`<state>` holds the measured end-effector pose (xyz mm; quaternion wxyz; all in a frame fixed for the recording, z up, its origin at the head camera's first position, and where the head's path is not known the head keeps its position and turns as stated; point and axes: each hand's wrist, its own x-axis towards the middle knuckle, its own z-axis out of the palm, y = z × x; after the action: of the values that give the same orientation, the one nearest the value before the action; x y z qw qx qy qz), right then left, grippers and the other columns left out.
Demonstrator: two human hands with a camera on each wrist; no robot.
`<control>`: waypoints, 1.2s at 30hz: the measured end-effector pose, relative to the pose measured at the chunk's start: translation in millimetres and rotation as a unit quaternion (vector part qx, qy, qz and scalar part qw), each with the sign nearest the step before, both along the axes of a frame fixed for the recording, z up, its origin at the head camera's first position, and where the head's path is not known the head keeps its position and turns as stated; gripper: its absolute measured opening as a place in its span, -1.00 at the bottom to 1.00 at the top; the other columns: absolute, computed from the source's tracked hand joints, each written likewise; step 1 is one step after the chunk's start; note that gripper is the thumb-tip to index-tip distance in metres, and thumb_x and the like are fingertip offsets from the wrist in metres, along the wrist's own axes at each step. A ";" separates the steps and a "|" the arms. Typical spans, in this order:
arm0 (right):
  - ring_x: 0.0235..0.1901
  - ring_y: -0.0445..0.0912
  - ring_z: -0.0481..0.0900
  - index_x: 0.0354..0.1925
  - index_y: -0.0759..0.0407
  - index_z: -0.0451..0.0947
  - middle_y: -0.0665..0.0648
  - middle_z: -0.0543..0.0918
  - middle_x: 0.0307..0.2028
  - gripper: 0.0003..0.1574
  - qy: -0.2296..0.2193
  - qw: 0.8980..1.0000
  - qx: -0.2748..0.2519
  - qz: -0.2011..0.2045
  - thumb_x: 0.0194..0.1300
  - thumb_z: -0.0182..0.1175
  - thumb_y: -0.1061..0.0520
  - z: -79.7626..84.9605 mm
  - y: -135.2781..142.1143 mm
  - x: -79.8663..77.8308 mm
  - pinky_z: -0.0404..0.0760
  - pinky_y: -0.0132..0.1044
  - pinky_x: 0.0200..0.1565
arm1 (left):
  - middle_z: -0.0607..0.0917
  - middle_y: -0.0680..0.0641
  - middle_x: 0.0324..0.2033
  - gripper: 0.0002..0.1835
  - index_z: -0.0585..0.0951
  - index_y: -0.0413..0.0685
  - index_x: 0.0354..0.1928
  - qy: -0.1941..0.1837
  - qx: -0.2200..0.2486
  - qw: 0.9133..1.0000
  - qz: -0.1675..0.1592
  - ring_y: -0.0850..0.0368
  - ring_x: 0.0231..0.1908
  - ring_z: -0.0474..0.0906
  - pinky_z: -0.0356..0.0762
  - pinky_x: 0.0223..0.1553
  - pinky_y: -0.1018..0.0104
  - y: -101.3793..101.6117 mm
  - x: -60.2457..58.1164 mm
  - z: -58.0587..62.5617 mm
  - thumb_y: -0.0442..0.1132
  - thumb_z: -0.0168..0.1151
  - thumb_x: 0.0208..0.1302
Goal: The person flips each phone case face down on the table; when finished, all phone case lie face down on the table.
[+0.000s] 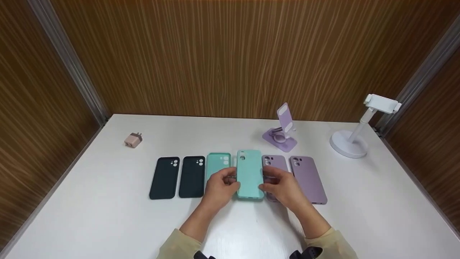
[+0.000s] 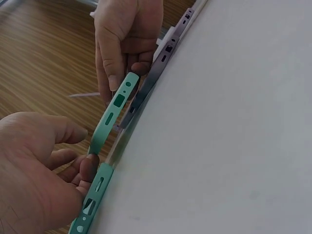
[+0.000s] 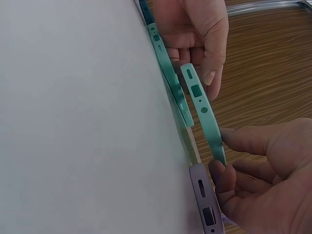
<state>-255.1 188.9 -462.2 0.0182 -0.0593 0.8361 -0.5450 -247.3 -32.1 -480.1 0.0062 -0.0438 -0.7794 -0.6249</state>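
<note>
Currently, a green phone case (image 1: 250, 176) is held just above the table (image 1: 107, 216), in front of and left of the purple stand (image 1: 285, 118). Its left edge is pinched between the thumb and bent fingers of the left hand (image 1: 219, 187), its right edge likewise by the right hand (image 1: 284, 185). Two purple cases (image 1: 309, 180) are laid in front of the stand, a second green case (image 1: 216, 165) and two black cases (image 1: 165, 178) farther left of it.

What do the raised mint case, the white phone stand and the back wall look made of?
Mint case: probably silicone or soft plastic, satin; smooth molded edges, no sharp reflections. White phone stand: likely plastic, smooth; uniform white surfaces. Back wall: wood-grain laminate or veneer, low sheen; streaked grain, can't tell which.
</note>
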 end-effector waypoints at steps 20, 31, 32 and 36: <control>0.00 0.07 0.72 0.33 0.47 0.53 0.32 0.74 0.10 -0.30 0.008 1.000 0.012 -0.013 0.22 0.43 0.45 1.8 -2.6 2.2 0.67 -0.29 -0.04 | 0.71 -0.19 0.09 -0.49 0.59 -0.33 0.33 0.015 -0.014 1.000 -0.004 0.00 0.04 0.63 0.63 0.08 0.15 -0.9 2.7 3.2 -0.43 0.37 0.34; 0.05 0.09 0.68 0.36 0.42 0.52 0.30 0.73 0.11 -0.29 -0.013 1.000 -0.014 -0.010 0.28 0.44 0.36 4.8 -4.5 3.8 0.68 -0.30 -0.15 | 0.69 -0.16 0.14 -0.49 0.57 -0.28 0.37 0.026 -0.010 0.999 0.014 0.00 0.10 0.63 0.63 0.12 0.13 -7.4 4.3 14.5 -0.39 0.33 0.41; 0.05 0.09 0.69 0.36 0.43 0.51 0.30 0.73 0.11 -0.29 -0.011 1.000 -0.016 -0.009 0.28 0.44 0.36 5.4 -5.2 4.2 0.67 -0.31 -0.15 | 0.69 -0.17 0.14 -0.49 0.57 -0.28 0.37 0.029 -0.011 0.999 0.018 -0.01 0.10 0.64 0.63 0.12 0.13 -9.8 4.4 17.2 -0.39 0.33 0.41; 0.03 0.07 0.71 0.36 0.42 0.52 0.30 0.74 0.09 -0.31 -0.004 1.000 -0.012 -0.006 0.29 0.44 0.36 10.4 -8.6 6.0 0.68 -0.28 -0.07 | 0.70 -0.18 0.13 -0.50 0.60 -0.27 0.35 0.042 -0.016 0.998 0.034 -0.04 0.10 0.65 0.62 0.15 0.08 -22.9 2.9 29.1 -0.38 0.35 0.38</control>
<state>-249.1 180.3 -451.8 0.0175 -0.0526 0.8298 -0.5553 -244.4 -55.0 -451.0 0.0598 -0.0434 -0.7896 -0.6092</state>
